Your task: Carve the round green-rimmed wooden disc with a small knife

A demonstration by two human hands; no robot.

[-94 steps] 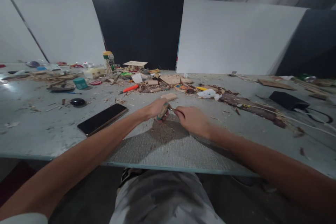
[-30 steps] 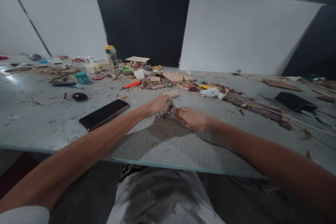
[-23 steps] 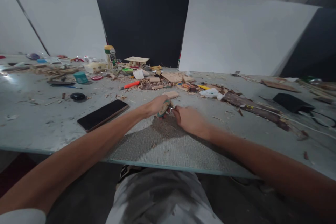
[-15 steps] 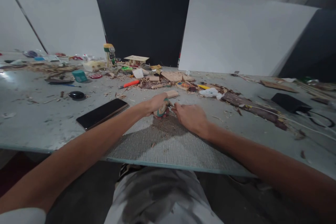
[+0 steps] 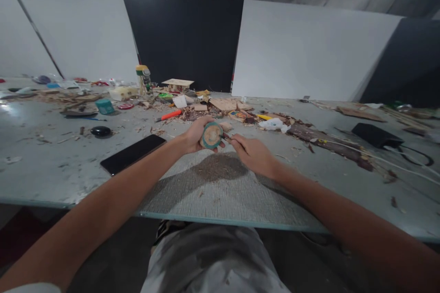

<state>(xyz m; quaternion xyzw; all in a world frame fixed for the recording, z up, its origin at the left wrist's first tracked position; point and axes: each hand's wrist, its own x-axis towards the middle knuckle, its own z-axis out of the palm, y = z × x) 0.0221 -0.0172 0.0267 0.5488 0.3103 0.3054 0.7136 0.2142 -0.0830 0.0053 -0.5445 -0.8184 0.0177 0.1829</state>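
Note:
My left hand holds a round teal-rimmed piece with a tan, rough-looking face turned up toward the camera. Its fingers wrap under and behind the piece. Close on the right, my right hand pinches a thin dark tool, whose far end meets the right rim of the round piece. Both hands are above the table, over a dark patch of fine crumbs. A pale wooden block lies just behind the round piece, partly hidden.
A black phone and a black oval object lie left. Behind are an orange-red cutter, a teal container, wood scraps and a small wooden model. Bark, a black box and cables lie right.
The round piece has turned from a tilted, edge-on pose to show its flat face. My right hand has shifted slightly down and right, and more of the tool shows. The view has tilted slightly.

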